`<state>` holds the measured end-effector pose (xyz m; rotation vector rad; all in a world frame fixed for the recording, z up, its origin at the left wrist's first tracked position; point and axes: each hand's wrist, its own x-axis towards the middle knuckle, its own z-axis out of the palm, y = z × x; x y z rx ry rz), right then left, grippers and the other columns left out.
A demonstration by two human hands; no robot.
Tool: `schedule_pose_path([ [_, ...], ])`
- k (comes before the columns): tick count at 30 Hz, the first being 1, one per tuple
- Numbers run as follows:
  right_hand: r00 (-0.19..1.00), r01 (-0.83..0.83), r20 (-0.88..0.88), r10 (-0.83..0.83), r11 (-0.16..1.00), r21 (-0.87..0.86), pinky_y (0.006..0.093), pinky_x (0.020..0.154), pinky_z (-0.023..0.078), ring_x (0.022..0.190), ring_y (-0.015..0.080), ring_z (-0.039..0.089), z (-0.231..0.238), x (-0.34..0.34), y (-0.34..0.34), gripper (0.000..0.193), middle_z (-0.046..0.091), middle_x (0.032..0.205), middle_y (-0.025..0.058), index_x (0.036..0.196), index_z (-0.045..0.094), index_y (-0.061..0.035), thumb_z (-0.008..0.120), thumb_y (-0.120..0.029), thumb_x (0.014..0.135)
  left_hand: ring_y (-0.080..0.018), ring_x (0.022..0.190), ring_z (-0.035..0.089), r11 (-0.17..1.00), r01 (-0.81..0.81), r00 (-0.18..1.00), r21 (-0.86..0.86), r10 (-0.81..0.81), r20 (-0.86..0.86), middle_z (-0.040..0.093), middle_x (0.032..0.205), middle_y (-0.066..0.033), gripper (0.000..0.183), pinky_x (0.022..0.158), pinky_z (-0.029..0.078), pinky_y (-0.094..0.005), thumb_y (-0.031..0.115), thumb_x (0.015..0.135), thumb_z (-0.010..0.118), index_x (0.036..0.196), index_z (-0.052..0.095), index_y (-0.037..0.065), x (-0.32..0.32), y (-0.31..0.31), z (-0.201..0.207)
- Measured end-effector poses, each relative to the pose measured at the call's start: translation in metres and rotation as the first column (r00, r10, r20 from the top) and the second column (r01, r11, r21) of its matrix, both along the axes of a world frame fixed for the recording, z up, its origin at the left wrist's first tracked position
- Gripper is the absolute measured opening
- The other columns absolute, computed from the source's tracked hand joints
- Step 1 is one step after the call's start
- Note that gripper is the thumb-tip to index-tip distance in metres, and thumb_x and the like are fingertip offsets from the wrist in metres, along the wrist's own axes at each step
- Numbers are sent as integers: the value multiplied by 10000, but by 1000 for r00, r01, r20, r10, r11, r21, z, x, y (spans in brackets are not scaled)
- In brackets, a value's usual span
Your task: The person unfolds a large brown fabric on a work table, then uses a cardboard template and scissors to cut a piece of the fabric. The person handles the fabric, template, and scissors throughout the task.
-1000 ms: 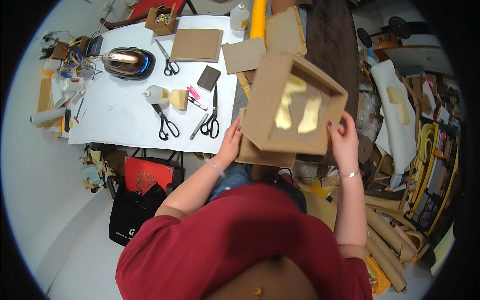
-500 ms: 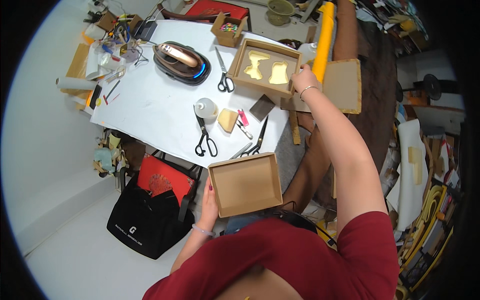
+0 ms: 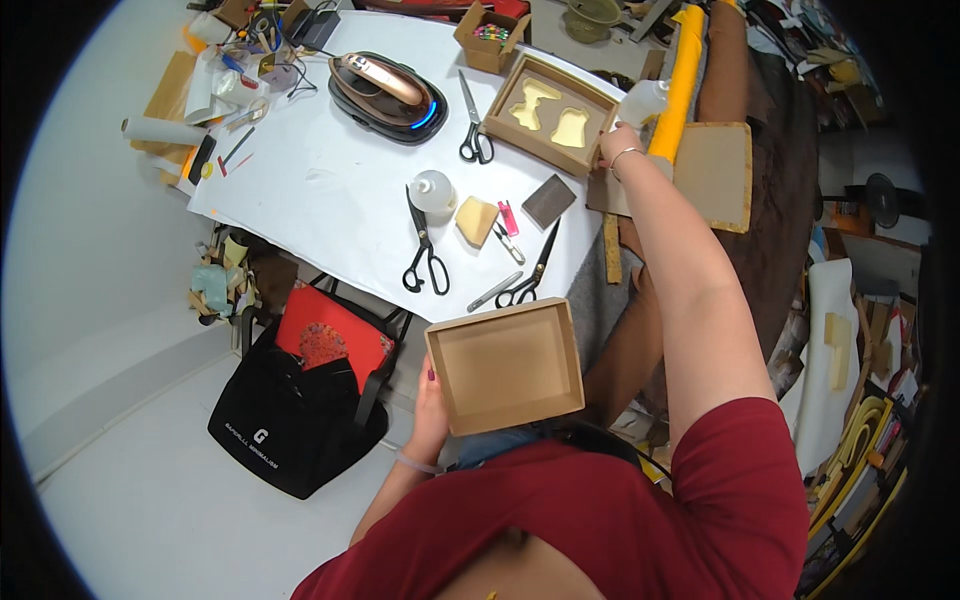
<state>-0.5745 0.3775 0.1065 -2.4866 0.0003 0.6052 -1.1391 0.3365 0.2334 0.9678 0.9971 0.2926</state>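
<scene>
At the front edge of the table I hold a shallow open cardboard box or lid point(image 3: 505, 365), tilted with its bare inside up. My left hand point(image 3: 430, 402) grips its left side, thumb at the rim. A second cardboard box point(image 3: 540, 152) lies at the table's far right side, with two pale yellow cut-out shapes point(image 3: 570, 128) inside. My right arm is stretched out to it, and my right hand point(image 3: 620, 147) is closed at its right wall; the fingertips are partly hidden. Black-handled scissors point(image 3: 475, 148) lie just left of that box.
Between the boxes are a dark grey block point(image 3: 549, 202), a yellowish block point(image 3: 476, 221), a white bottle point(image 3: 433, 192), more scissors point(image 3: 427, 270) and small snips point(image 3: 509, 243). An iron point(image 3: 388, 95) sits at the back left. A yellow roll point(image 3: 680, 85) stands to the right.
The view has shifted, so the table appears higher and further right. Both hands keep their places on the two boxes; nothing has been let go.
</scene>
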Motion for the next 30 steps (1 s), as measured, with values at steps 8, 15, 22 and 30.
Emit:
schedule_pose_path([
  [8, 974, -203, 188, 123, 844, 496, 402, 877, 539, 1052, 279, 681, 49, -116, -184, 384, 717, 1187, 152, 1371, 599, -81, 575, -282, 1044, -218, 1409, 432, 997, 42, 999, 70, -43, 4, 450, 1551, -112, 652, 1167, 341, -338, 492, 1123, 345, 1597, 328, 46, -11, -33, -6],
  [15, 749, 266, -644, 154, 821, 505, 313, 1021, 474, 1130, 125, 605, 159, -315, -407, 583, 600, 1384, 24, 1551, 432, -133, 487, -477, 1084, -196, 1260, 569, 989, 140, 988, 55, -143, 60, 574, 1409, -76, 546, 1050, 474, -353, 462, 1133, 331, 1477, 477, 64, 0, -112, -17],
  [22, 811, 433, -582, 53, 615, 659, 272, 995, 486, 1197, 117, 596, 203, -402, -585, 686, 626, 1357, 49, 1547, 423, -23, 607, -449, 1042, -176, 1248, 572, 907, 345, 937, -243, -346, 40, 608, 1366, -56, 543, 1047, 463, -340, 499, 1118, 375, 1460, 505, 97, 39, -239, 35],
  [30, 801, 450, -599, 8, 651, 611, 331, 978, 516, 1195, 147, 639, 211, -423, -705, 617, 630, 1364, 45, 1535, 458, -111, 558, -486, 1055, -183, 1281, 566, 840, 522, 853, -147, -512, 105, 576, 1427, -66, 515, 1045, 465, -320, 223, 1041, 556, 1527, 447, 92, 46, -332, 51],
])
